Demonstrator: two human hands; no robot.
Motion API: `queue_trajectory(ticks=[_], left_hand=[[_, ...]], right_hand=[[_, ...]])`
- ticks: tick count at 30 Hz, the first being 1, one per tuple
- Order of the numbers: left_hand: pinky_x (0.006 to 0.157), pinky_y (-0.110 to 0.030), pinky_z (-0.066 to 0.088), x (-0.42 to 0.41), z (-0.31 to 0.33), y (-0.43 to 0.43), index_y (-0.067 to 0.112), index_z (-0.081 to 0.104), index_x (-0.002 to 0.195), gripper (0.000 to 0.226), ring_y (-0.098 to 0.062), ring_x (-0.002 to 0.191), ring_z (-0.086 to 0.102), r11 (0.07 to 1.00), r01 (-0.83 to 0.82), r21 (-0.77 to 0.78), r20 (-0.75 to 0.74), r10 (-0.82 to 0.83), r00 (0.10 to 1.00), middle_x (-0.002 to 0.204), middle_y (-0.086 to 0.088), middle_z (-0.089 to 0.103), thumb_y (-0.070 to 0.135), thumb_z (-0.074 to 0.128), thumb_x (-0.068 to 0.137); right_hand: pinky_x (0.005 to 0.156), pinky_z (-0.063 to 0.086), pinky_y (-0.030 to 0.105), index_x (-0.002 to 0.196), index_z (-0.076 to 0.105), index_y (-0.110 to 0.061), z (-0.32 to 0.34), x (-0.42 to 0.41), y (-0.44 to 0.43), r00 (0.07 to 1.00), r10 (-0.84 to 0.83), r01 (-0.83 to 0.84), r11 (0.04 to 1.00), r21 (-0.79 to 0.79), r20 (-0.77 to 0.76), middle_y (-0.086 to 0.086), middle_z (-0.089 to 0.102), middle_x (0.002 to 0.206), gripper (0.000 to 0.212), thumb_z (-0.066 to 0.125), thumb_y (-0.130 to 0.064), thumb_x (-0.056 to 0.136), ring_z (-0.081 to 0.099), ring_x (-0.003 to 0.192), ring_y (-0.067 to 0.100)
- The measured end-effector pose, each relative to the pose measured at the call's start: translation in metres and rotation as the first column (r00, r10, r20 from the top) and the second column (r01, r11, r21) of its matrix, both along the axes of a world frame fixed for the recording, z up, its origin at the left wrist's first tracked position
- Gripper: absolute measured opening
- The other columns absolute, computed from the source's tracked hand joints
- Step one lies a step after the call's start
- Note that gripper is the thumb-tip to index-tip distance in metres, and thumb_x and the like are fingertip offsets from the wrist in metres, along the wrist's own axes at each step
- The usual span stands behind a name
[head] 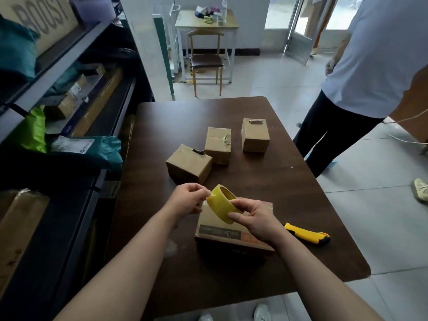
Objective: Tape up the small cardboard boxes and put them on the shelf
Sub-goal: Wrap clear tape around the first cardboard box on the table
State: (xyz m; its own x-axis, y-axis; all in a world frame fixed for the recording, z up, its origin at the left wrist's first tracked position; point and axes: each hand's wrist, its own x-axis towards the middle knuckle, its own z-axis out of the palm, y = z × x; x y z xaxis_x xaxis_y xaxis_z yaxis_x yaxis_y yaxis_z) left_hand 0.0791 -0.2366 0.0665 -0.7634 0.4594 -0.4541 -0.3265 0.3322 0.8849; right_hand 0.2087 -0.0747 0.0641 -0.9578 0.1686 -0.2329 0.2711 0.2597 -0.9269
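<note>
Right hand (252, 218): grip curled round yellow tape roll (222, 203), held just above printed box (231, 237) at near side of table (278, 181). Left hand (188, 200): grip pinching roll's left rim. Farther back on table: left small box (188, 164) just beside middle small box (217, 144), right small box (255, 135) apart. Yellow knife (308, 235) right of printed box. Shelf (69, 107) at left, holding parcels.

The right hand (254, 220) and tape roll (220, 205) hide part of the nearest box (209, 220), whose label print is unreadably small.
</note>
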Motion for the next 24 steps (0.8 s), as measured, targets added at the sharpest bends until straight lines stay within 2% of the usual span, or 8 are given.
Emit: queue_trajectory(ticks=[3, 7, 9, 11, 14, 16, 19, 24], left_hand=[[0.070, -0.029, 0.051, 0.006, 0.001, -0.002, 0.012, 0.067, 0.082, 0.006, -0.016, 0.072, 0.056, 1.000, 0.024, 0.000, -0.128, -0.024, 0.991, 0.074, -0.005, 0.060, 0.013, 0.066, 0.088], [0.070, -0.019, 0.050, 0.019, 0.001, -0.002, 0.009, 0.067, 0.093, 0.009, -0.010, 0.077, 0.058, 0.996, 0.063, 0.070, -0.256, -0.043, 0.966, 0.081, -0.001, 0.063, 0.018, 0.065, 0.090], [0.074, -0.023, 0.051, 0.019, 0.000, -0.001, 0.007, 0.066, 0.095, 0.011, -0.012, 0.081, 0.059, 0.994, 0.054, 0.094, -0.248, -0.029, 0.968, 0.084, -0.004, 0.064, 0.016, 0.067, 0.089], [0.080, -0.031, 0.053, 0.015, 0.001, -0.001, 0.006, 0.065, 0.098, 0.014, -0.017, 0.082, 0.061, 0.993, 0.046, 0.111, -0.216, -0.021, 0.976, 0.088, -0.011, 0.066, 0.013, 0.069, 0.086], [0.082, -0.038, 0.054, 0.009, 0.003, 0.002, 0.009, 0.063, 0.104, 0.021, -0.020, 0.080, 0.061, 0.994, 0.036, 0.102, -0.133, -0.022, 0.991, 0.087, -0.013, 0.070, 0.017, 0.070, 0.086], [0.078, -0.036, 0.054, 0.006, 0.003, 0.004, 0.011, 0.065, 0.103, 0.024, -0.018, 0.077, 0.060, 0.998, 0.057, 0.030, -0.107, -0.054, 0.993, 0.082, -0.007, 0.070, 0.025, 0.071, 0.085], [0.068, -0.028, 0.051, 0.003, 0.003, 0.007, 0.011, 0.069, 0.098, 0.024, -0.013, 0.073, 0.059, 0.986, 0.130, -0.108, -0.093, -0.140, 0.986, 0.082, -0.004, 0.070, 0.030, 0.074, 0.083], [0.062, -0.024, 0.049, -0.003, 0.007, 0.006, 0.008, 0.071, 0.092, 0.013, -0.013, 0.068, 0.054, 0.946, 0.245, -0.214, 0.008, -0.249, 0.968, 0.081, 0.001, 0.070, 0.020, 0.072, 0.085]], right_hand=[[0.088, 0.049, 0.016, 0.117, 0.066, -0.020, -0.001, 0.001, 0.002, 1.000, 0.005, -0.005, 1.000, 0.024, 0.012, -0.001, 0.063, 0.118, 0.030, 0.068, -0.013, 0.088, 0.057, 0.111, 0.010], [0.098, 0.046, 0.022, 0.122, 0.063, -0.020, 0.000, 0.002, 0.005, 0.999, 0.008, -0.012, 0.996, 0.085, 0.052, -0.001, 0.062, 0.120, 0.034, 0.067, -0.015, 0.089, 0.055, 0.111, 0.007], [0.095, 0.044, 0.012, 0.124, 0.061, -0.019, 0.003, 0.003, 0.006, 0.999, 0.011, -0.015, 0.996, 0.084, 0.053, -0.006, 0.058, 0.121, 0.035, 0.065, -0.014, 0.090, 0.051, 0.105, -0.002], [0.097, 0.030, 0.002, 0.125, 0.061, -0.020, 0.004, 0.005, 0.008, 0.998, 0.026, -0.031, 0.995, 0.094, 0.055, -0.011, 0.053, 0.120, 0.035, 0.064, -0.013, 0.091, 0.042, 0.113, -0.006], [0.114, 0.019, 0.030, 0.124, 0.062, -0.024, -0.001, 0.006, 0.010, 0.998, 0.036, -0.044, 0.984, 0.174, 0.052, -0.008, 0.053, 0.130, 0.035, 0.064, -0.015, 0.090, 0.025, 0.139, 0.011], [0.117, 0.017, 0.040, 0.124, 0.062, -0.028, -0.004, 0.006, 0.009, 0.997, 0.044, -0.056, 0.973, 0.223, 0.060, -0.003, 0.052, 0.138, 0.036, 0.065, -0.015, 0.090, 0.018, 0.145, 0.019], [0.117, 0.016, 0.043, 0.123, 0.061, -0.033, -0.007, 0.005, 0.010, 0.995, 0.039, -0.062, 0.964, 0.259, 0.092, 0.000, 0.047, 0.144, 0.037, 0.065, -0.018, 0.090, 0.012, 0.148, 0.021], [0.119, 0.013, 0.042, 0.124, 0.062, -0.031, -0.012, 0.007, 0.014, 0.992, 0.060, -0.097, 0.922, 0.376, 0.107, -0.004, 0.048, 0.144, 0.034, 0.064, -0.021, 0.091, 0.011, 0.148, 0.022]])
